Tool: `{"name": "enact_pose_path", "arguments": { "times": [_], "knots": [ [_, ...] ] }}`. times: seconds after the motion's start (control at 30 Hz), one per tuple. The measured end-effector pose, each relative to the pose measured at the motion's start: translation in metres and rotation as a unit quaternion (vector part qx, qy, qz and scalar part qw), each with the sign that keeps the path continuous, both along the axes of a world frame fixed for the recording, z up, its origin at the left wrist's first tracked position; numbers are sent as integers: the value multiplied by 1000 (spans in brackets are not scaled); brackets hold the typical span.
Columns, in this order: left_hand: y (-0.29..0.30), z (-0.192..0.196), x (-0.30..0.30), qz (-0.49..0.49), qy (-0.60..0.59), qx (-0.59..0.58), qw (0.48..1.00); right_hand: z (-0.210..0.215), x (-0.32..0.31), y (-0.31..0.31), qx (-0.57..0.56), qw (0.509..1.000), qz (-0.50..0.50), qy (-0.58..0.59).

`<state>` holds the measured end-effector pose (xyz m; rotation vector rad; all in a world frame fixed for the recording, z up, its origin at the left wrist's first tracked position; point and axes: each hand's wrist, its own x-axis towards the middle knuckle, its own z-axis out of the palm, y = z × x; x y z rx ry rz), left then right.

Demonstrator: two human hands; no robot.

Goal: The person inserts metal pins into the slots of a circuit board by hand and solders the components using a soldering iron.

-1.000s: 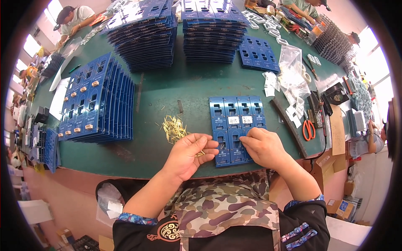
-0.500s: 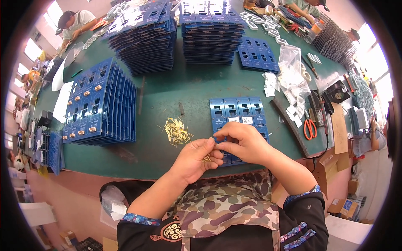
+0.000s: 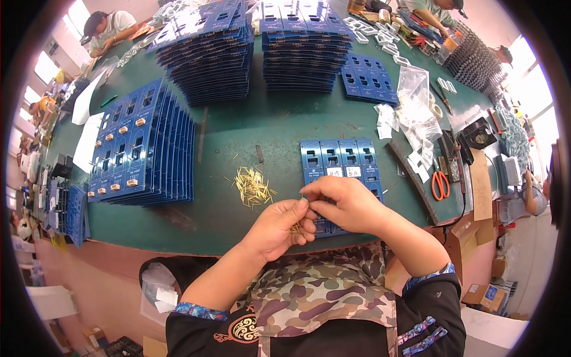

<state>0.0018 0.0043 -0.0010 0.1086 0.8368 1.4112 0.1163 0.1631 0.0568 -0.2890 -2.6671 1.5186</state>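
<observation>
My left hand (image 3: 278,227) is closed, palm partly up, with a few thin gold pins (image 3: 296,228) showing between its curled fingers. Thumb and forefinger of my right hand (image 3: 342,202) are pinched together right beside my left thumb tip; whatever they grip is too small to make out. Beneath my right hand lies a blue circuit board panel (image 3: 367,156) with rows of dark rectangular cutouts and white labels, its lower part covered by the hand. A loose pile of gold pins (image 3: 253,187) rests on the green table (image 3: 232,131), left of the panel.
Tall stacks of blue panels (image 3: 217,71) stand at the back, and another leaning stack (image 3: 128,149) with white connectors is at left. To the right are a dark metal bar (image 3: 411,181), orange-handled scissors (image 3: 440,185), plastic bags (image 3: 413,98) and a black fan (image 3: 477,132). Other people sit farther off.
My right fingertips have shifted slightly against my left thumb. The view has moved a little; the panel and pin pile stay in place.
</observation>
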Motion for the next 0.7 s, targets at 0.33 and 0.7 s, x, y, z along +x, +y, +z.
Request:
{"name": "enact_pose_path", "arguments": {
  "times": [0.33,0.7],
  "knots": [
    [2,5,2,-14,27,-11,999,6,0,0,128,989,59,43],
    [3,5,-2,-23,26,-6,999,3,1,-1,76,997,28,6]
  ]
}}
